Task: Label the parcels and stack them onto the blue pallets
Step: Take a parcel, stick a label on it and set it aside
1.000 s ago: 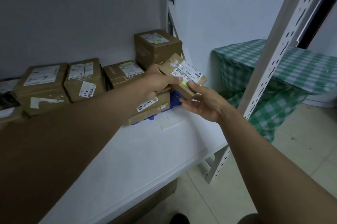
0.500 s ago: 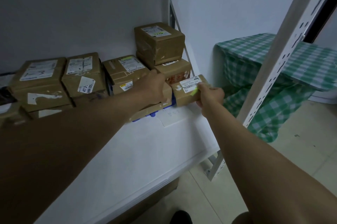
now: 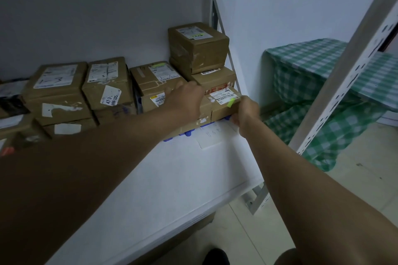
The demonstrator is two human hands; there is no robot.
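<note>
A small brown parcel (image 3: 221, 107) with a white barcode label and a green sticker (image 3: 230, 102) lies on the blue pallet (image 3: 187, 134), at the right end of the shelf. My right hand (image 3: 245, 113) grips its right front corner, fingers curled under the edge. Just left of it, my left hand (image 3: 187, 98) rests on a flat parcel (image 3: 189, 127); the back of the hand hides its fingers. Behind stand two stacked parcels (image 3: 198, 49) and a labelled box (image 3: 155, 79).
More labelled parcels (image 3: 58, 85) (image 3: 107, 79) line the wall on the left of the white shelf (image 3: 172, 178). A handwritten paper note (image 3: 212, 138) lies before the pallet. A perforated metal upright (image 3: 344, 75) rises on the right, with a green checked cloth (image 3: 301, 66) beyond.
Both hands lowered the small parcel from mid-air onto the pallet in front of the stack. My left hand shifted off it to the flat parcel; my right hand moved to its right corner.
</note>
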